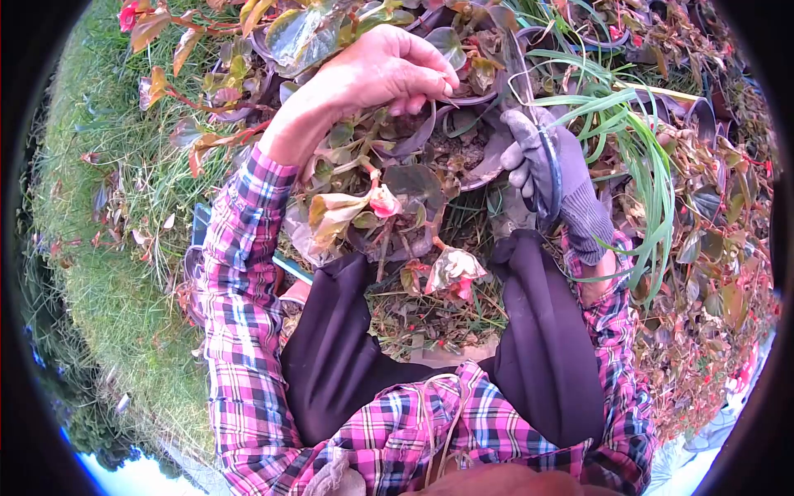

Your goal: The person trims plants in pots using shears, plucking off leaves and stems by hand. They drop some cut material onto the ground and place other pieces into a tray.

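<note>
My bare left hand (387,74) is closed in a pinch above the begonia plants, fingertips pressed together. Whatever lies between them is too small to make out. Just below those fingertips is a dark plastic pot (480,172) with soil in it. Wearing a grey glove, my right hand (546,157) is wrapped around the dark looped handle of what looks like a pair of scissors (547,178). Their grey blades point away from me among the leaves. A pink begonia bloom (385,201) and a paler drooping bloom (455,271) stand between my knees and hands.
Long green grass blades (641,157) arch beside my right wrist. Reddish, partly dried begonias (711,240) cover the right side. A lawn (107,289) stretches along the left. Several dark pot rims show at the top. My knees, in dark trousers (546,347), flank the nearer plants.
</note>
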Tool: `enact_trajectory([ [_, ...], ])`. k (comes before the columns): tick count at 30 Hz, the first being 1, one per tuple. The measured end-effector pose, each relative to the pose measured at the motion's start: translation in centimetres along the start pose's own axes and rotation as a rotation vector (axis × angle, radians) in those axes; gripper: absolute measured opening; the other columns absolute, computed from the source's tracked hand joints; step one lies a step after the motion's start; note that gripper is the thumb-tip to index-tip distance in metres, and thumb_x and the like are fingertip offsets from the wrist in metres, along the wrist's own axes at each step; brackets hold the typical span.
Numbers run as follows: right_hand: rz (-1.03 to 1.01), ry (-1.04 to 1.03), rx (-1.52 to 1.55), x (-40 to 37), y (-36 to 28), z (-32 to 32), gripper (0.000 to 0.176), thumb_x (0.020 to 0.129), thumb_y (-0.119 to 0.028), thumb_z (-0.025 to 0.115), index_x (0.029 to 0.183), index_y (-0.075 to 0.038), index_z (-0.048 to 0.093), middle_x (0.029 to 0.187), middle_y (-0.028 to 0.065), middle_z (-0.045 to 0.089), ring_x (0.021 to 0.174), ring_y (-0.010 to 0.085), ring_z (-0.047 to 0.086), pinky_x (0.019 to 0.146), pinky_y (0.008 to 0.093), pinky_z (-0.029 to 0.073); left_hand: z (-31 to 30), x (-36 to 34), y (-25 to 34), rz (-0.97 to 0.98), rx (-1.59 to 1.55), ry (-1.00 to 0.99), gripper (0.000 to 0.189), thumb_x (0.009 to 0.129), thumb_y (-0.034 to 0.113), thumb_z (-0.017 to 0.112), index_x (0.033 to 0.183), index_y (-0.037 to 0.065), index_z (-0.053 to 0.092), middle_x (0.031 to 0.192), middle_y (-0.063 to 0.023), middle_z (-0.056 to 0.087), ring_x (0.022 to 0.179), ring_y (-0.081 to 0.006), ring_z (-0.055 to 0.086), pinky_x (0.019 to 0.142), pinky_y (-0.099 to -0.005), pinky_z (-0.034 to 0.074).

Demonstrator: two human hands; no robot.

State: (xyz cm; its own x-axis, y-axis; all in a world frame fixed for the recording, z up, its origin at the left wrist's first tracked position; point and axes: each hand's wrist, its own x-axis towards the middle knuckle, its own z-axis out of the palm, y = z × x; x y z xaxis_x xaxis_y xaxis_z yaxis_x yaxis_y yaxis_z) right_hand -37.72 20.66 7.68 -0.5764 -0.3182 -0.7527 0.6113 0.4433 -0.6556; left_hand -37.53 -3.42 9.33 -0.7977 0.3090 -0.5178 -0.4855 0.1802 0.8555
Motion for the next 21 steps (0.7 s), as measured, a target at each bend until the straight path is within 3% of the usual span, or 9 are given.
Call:
enact_trajectory([
  [3,-0.021,-0.004,0.136,1.0,1.1,-0.9,0.037,0.085,-0.038,0.059,0.105,-0.008,0.050,0.065,0.0055,0.060,0.043,0.0111,0.055,0.035,0.0210,0.043,1.4,1.5,-1.1,0.219,0.445,0.114,0.015,0.080,0.008,0.062,0.094,0.002,0.067,0.067,-0.0053,0.063,0.055,-0.0093,0.057,0.049,-0.0239,0.045],
  [4,-0.022,-0.005,0.134,0.6,0.8,-0.7,0.036,0.085,-0.038,0.059,0.105,-0.008,0.050,0.065,0.0057,0.060,0.043,0.0113,0.054,0.034,0.0211,0.043,1.6,2.9,-2.8,0.505,0.649,0.150,0.019,0.079,0.006,0.061,0.097,0.004,0.067,0.073,-0.0114,0.065,0.066,-0.0190,0.063,0.059,-0.0317,0.050],
  [5,-0.021,-0.005,0.134,0.3,0.6,-0.6,0.036,0.086,-0.037,0.058,0.105,-0.008,0.050,0.065,0.0058,0.060,0.042,0.0115,0.054,0.034,0.0211,0.043,2.5,3.7,-3.0,0.593,0.842,0.143,0.019,0.078,0.006,0.057,0.094,0.001,0.066,0.073,-0.0161,0.064,0.075,-0.0283,0.064,0.068,-0.0361,0.051],
  [7,-0.040,0.011,0.127,0.2,0.7,-0.4,0.037,0.086,-0.036,0.058,0.106,-0.007,0.050,0.064,0.0051,0.059,0.042,0.0111,0.053,0.034,0.0207,0.042,4.1,4.8,-3.3,0.587,1.100,0.200,0.015,0.076,0.007,0.054,0.084,0.001,0.065,0.067,-0.0169,0.061,0.072,-0.0308,0.064,0.066,-0.0375,0.052],
  [10,-0.075,0.002,0.136,-0.5,0.5,0.0,0.037,0.087,-0.036,0.057,0.108,-0.007,0.050,0.063,0.0029,0.057,0.042,0.0095,0.052,0.034,0.0198,0.041,4.7,6.6,-2.9,0.330,1.479,0.012,0.011,0.075,0.011,0.053,0.075,0.002,0.060,0.067,-0.0169,0.060,0.069,-0.0294,0.064,0.063,-0.0389,0.053],
  [14,-0.154,-0.060,0.177,-2.2,0.2,-0.1,0.035,0.088,-0.031,0.054,0.110,-0.005,0.049,0.063,0.0015,0.056,0.044,0.0069,0.051,0.038,0.0174,0.040,3.3,7.6,-4.6,0.460,1.456,0.051,0.009,0.073,0.008,0.056,0.077,0.001,0.060,0.077,-0.0164,0.061,0.069,-0.0286,0.064,0.062,-0.0385,0.052],
  [17,-0.164,-0.247,0.150,-3.3,0.9,-0.6,0.035,0.088,-0.031,0.055,0.110,-0.004,0.049,0.063,-0.0001,0.054,0.046,0.0058,0.052,0.040,0.0168,0.040,2.3,5.0,-5.1,0.694,0.974,0.198,0.015,0.074,0.005,0.059,0.086,-0.001,0.062,0.081,-0.0161,0.061,0.077,-0.0270,0.062,0.068,-0.0361,0.050],
  [18,-0.123,-0.247,-0.067,-3.5,0.5,-0.7,0.036,0.087,-0.033,0.056,0.109,-0.005,0.050,0.063,-0.0013,0.054,0.047,0.0056,0.052,0.042,0.0169,0.041,1.9,3.7,-4.8,0.640,0.857,0.180,0.017,0.076,0.005,0.060,0.091,-0.002,0.062,0.083,-0.0137,0.060,0.079,-0.0246,0.061,0.070,-0.0347,0.049],
  [21,-0.067,-0.177,0.040,-2.2,0.4,-0.4,0.035,0.086,-0.033,0.057,0.108,-0.006,0.050,0.064,-0.0009,0.055,0.047,0.0061,0.052,0.041,0.0168,0.041,0.9,-2.1,-2.1,0.415,0.436,0.146,0.015,0.082,0.008,0.061,0.091,-0.004,0.060,0.083,-0.0048,0.056,0.074,-0.0157,0.056,0.066,-0.0278,0.045],
])
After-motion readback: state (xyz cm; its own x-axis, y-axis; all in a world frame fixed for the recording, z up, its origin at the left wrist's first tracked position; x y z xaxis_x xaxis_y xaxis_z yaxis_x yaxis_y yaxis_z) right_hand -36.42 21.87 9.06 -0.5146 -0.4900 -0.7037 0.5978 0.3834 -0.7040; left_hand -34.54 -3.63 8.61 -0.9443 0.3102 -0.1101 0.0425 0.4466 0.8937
